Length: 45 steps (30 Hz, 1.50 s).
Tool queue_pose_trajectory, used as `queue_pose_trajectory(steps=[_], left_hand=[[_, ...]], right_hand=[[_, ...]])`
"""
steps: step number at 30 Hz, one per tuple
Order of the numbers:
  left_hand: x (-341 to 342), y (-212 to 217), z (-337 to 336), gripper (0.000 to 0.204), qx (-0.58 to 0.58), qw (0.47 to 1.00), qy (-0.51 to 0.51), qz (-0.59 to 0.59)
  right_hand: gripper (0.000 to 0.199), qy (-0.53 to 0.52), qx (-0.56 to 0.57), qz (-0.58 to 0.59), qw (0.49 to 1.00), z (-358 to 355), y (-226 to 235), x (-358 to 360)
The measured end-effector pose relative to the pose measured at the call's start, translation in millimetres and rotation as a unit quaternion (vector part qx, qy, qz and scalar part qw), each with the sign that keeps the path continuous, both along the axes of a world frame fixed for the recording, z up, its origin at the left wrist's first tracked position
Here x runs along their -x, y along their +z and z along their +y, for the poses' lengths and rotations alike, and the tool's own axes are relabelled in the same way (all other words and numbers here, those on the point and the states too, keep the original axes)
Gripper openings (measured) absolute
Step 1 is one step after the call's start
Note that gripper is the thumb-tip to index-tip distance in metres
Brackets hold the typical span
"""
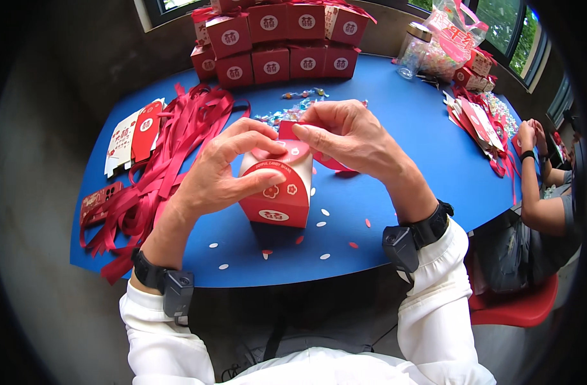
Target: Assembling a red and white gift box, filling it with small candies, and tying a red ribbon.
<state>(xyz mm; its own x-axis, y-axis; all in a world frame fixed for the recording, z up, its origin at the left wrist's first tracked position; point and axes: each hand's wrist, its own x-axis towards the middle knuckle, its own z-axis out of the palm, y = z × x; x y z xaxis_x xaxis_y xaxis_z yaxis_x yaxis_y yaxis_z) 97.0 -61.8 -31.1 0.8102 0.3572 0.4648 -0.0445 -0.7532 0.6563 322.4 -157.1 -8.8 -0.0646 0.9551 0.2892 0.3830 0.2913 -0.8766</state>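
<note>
- Loose red ribbons (178,138) lie piled at nine o'clock on the blue table (396,109), beside flat box blanks (136,135).
- The left hand (226,173) clasps the red-and-white gift box (277,192) at table centre.
- The right hand (344,135) pinches the box's top flap.
- Finished boxes (280,42) are stacked at twelve o'clock.
- Another person's hand (527,135) works at three o'clock.

The scene is being viewed from a single head-worn fisheye camera, looking steeply down and forward over the blue table (396,122); the fingers (258,144) are being framed close, near centre, with edges bending outward.
</note>
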Motion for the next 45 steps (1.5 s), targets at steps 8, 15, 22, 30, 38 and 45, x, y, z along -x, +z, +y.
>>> queue_pose_trajectory(steps=[8, 15, 22, 30, 38, 45], left_hand=[[-2.2, -9.6, -5.1, 0.014, 0.035, 0.996, 0.066, -0.041], [-0.4, -1.1, -18.0, 0.012, 0.010, 0.988, 0.145, -0.059], [14.4, 6.2, -10.4, 0.016, 0.018, 0.996, 0.033, -0.077], [2.9, 1.5, -26.7, 0.012, -0.011, 0.994, 0.086, -0.071], [-7.2, -8.9, -38.6, 0.009, -0.003, 0.986, 0.110, -0.126], [-5.5, -7.9, -40.8, 0.011, 0.070, 0.986, 0.112, -0.104]], right_hand=[[0.024, 0.035, 0.081, -0.027, 0.996, -8.6, 10.3, 6.6], [0.024, 0.032, 0.029, -0.062, 0.997, -3.9, -3.2, 4.5], [0.030, 0.002, 0.035, -0.056, 0.998, -9.5, 9.0, 9.6], [0.021, 0.017, 0.001, -0.084, 0.996, -23.4, 25.7, 14.7], [0.018, -0.001, -0.164, -0.144, 0.976, -20.0, 1.3, 23.6], [0.014, -0.021, -0.187, -0.174, 0.967, -17.2, 0.1, 19.3]])
